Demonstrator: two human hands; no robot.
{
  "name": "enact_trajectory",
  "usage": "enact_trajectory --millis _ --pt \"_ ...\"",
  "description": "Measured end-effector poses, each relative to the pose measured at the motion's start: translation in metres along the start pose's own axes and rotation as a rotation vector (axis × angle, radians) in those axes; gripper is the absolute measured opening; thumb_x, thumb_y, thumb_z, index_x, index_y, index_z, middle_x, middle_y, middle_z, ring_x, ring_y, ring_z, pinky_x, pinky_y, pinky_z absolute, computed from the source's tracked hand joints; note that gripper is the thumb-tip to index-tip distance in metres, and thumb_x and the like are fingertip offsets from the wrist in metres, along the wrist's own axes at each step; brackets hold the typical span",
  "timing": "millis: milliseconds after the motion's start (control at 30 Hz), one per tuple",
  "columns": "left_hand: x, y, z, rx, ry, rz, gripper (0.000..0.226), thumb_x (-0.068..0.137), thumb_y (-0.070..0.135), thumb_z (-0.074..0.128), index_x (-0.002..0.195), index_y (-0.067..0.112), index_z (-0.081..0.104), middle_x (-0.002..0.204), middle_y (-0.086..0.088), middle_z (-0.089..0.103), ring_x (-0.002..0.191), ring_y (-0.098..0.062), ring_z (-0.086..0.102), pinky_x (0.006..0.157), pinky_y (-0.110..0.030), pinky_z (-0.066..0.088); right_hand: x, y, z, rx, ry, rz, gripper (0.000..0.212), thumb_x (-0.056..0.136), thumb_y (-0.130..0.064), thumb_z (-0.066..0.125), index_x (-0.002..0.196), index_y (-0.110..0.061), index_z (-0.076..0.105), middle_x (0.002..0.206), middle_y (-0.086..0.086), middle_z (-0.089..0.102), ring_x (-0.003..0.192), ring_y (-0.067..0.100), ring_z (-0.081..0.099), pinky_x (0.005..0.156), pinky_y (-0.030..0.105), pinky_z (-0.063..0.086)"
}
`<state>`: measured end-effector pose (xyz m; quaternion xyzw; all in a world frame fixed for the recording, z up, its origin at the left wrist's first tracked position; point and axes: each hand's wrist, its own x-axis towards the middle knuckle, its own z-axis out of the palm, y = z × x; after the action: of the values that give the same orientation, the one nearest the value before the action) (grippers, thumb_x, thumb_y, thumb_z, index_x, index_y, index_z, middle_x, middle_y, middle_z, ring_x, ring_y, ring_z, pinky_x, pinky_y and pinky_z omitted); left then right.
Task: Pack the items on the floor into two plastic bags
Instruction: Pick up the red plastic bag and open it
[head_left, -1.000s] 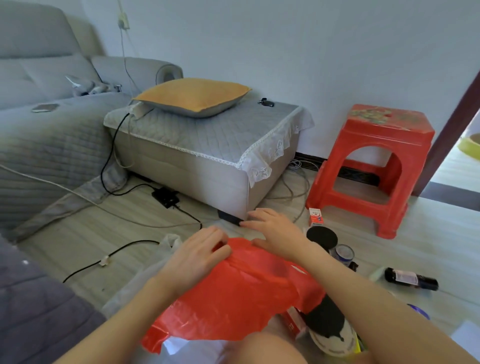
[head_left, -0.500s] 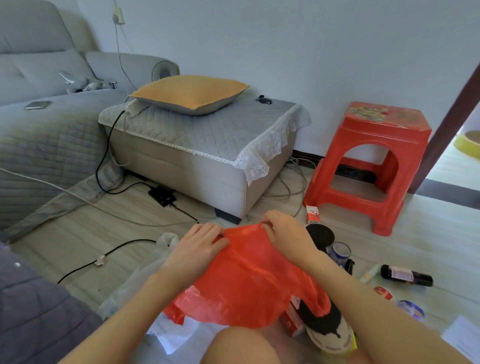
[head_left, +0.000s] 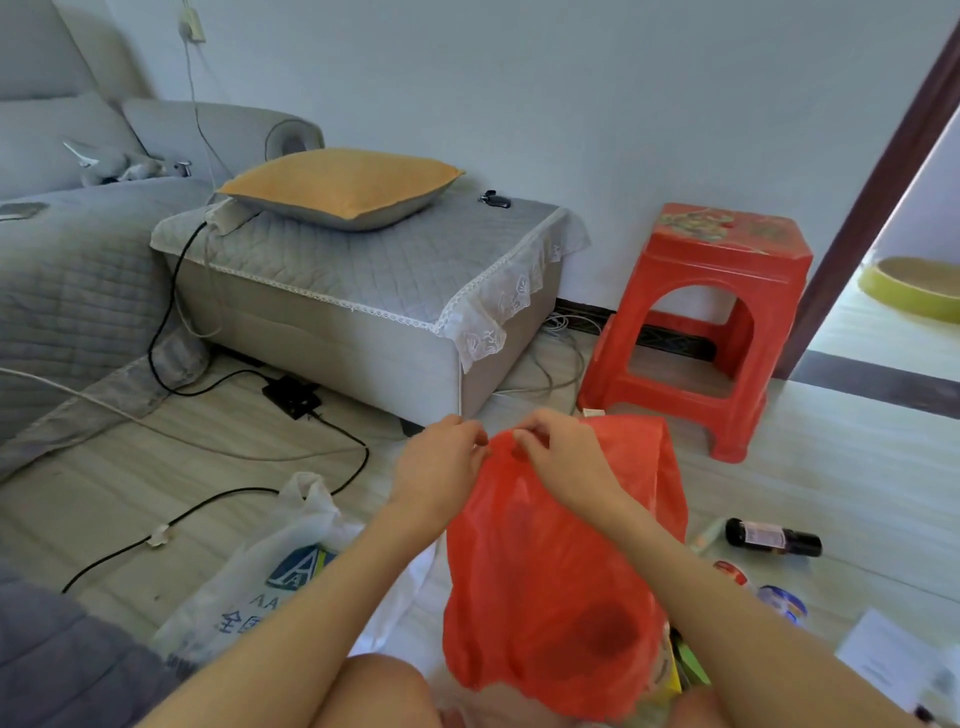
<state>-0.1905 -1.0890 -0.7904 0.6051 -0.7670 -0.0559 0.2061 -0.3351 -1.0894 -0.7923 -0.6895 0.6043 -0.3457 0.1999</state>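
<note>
A grey sofa (head_left: 62, 291) fills nine to ten o'clock, with a quilt-covered ottoman (head_left: 363, 291) carrying an orange cushion (head_left: 343, 184) at eleven and a red plastic stool (head_left: 696, 322) at one o'clock; black cables trail across the floor (head_left: 857, 467) between them. At centre hangs the red plastic bag (head_left: 556, 571), long axis running twelve to six, its mouth at the top and its body drooping toward the person's knees with something dark showing through low down. Both hands meet at that mouth: the left hand (head_left: 441, 467) pinches the rim from the nine o'clock side, the right hand (head_left: 566, 462) pinches it from three, each grip clamped on thin film, fingertips almost touching. I judge they are working the layers apart to open it. A white plastic bag (head_left: 249, 587) with blue print lies slack on the floor at seven o'clock, just beside the left forearm. The loose items sit at three to four o'clock, on the right hand's side: a dark bottle (head_left: 774, 538) lying with its long axis across the view, then a small red-lidded tin (head_left: 730, 571) and a blue-topped one (head_left: 782, 608), and a paper sheet (head_left: 893, 660) at five. The right hand is nearer them, with open floor between; the stool's legs bound the far edge.
</note>
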Motion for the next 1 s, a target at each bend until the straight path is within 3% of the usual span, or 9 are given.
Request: enact_trajectory --millis 133,233,333,400,467,633,733,833,1000 --pt "-0.003 0.006 0.001 -0.144 -0.066 -0.044 0.034 0.083 0.046 0.058 0.111 0.028 0.062 0.108 0.006 0.057 0.096 -0.017 0.06 0.082 -0.033 0.047 0.002 0.0 -0.013 0.108 0.02 0.053 0.033 0.083 -0.008 0.058 0.06 -0.03 0.051 0.066 -0.006 0.061 0.073 0.016 0.061 0.078 0.033 0.047" --pt "-0.001 0.01 0.003 -0.158 -0.015 -0.023 0.021 0.086 0.03 0.057 0.103 0.023 0.067 0.101 0.002 0.063 0.09 -0.017 0.06 0.08 -0.03 0.046 -0.001 0.0 -0.018 0.123 0.029 0.045 0.03 0.082 -0.009 0.06 0.061 -0.029 0.054 0.064 -0.005 0.062 0.071 0.018 0.061 0.079 0.037 0.049" --pt "-0.001 0.009 -0.002 -0.495 0.054 -0.176 0.01 0.085 0.018 0.061 0.082 0.019 0.071 0.074 0.006 0.066 0.069 -0.009 0.058 0.07 -0.015 0.044 -0.005 -0.002 -0.025 -0.057 0.047 -0.002 0.009 0.087 -0.019 0.058 0.08 -0.018 0.065 0.081 0.003 0.069 0.085 0.025 0.062 0.079 0.036 0.047" --pt "-0.002 0.009 -0.001 -0.739 0.023 -0.289 0.012 0.085 0.015 0.062 0.076 0.018 0.069 0.067 0.005 0.064 0.064 -0.012 0.058 0.073 -0.027 0.049 -0.005 -0.002 -0.026 -0.286 0.013 -0.021 0.015 0.09 -0.023 0.053 0.095 -0.015 0.064 0.1 0.005 0.066 0.098 0.027 0.058 0.082 0.037 0.044" --pt "-0.005 0.009 0.002 -0.793 0.007 -0.34 0.012 0.087 0.013 0.06 0.079 0.012 0.068 0.07 0.0 0.066 0.068 -0.014 0.06 0.072 -0.029 0.049 -0.005 -0.002 -0.024 -0.438 -0.069 -0.014 0.019 0.092 -0.024 0.047 0.102 -0.015 0.06 0.109 0.006 0.059 0.105 0.028 0.055 0.086 0.039 0.042" --pt "-0.008 0.01 -0.001 -0.852 0.181 -0.474 0.021 0.086 0.012 0.057 0.066 0.019 0.06 0.06 0.006 0.061 0.049 0.006 0.055 0.053 -0.008 0.041 -0.007 -0.005 -0.019 -0.257 -0.2 0.115 0.023 0.087 -0.032 0.056 0.1 -0.014 0.061 0.109 0.007 0.059 0.105 0.025 0.055 0.087 0.035 0.044" --pt "-0.007 0.011 -0.005 -0.816 0.213 -0.495 0.023 0.083 0.015 0.061 0.062 0.022 0.057 0.057 0.007 0.059 0.056 -0.006 0.055 0.06 -0.021 0.043 -0.013 -0.017 -0.017 -0.081 -0.189 0.181 0.043 0.079 -0.049 0.063 0.101 -0.013 0.06 0.102 0.001 0.061 0.097 0.018 0.055 0.08 0.032 0.043" --pt "-0.004 0.011 -0.007 -0.823 0.228 -0.526 0.021 0.08 0.017 0.063 0.06 0.021 0.058 0.057 0.005 0.061 0.058 -0.011 0.056 0.069 -0.029 0.046 -0.021 -0.025 -0.01 -0.16 -0.253 0.177 0.049 0.072 -0.055 0.067 0.096 -0.016 0.053 0.092 -0.003 0.052 0.089 0.016 0.051 0.072 0.031 0.04" --pt "-0.003 0.003 -0.002 -0.893 0.233 -0.533 0.019 0.081 0.021 0.064 0.063 0.019 0.06 0.058 0.002 0.061 0.056 -0.012 0.053 0.071 -0.033 0.046 -0.017 -0.02 -0.013 -0.268 -0.173 0.135 0.017 0.084 -0.02 0.054 0.095 -0.01 0.061 0.106 0.009 0.064 0.103 0.029 0.056 0.082 0.035 0.044"
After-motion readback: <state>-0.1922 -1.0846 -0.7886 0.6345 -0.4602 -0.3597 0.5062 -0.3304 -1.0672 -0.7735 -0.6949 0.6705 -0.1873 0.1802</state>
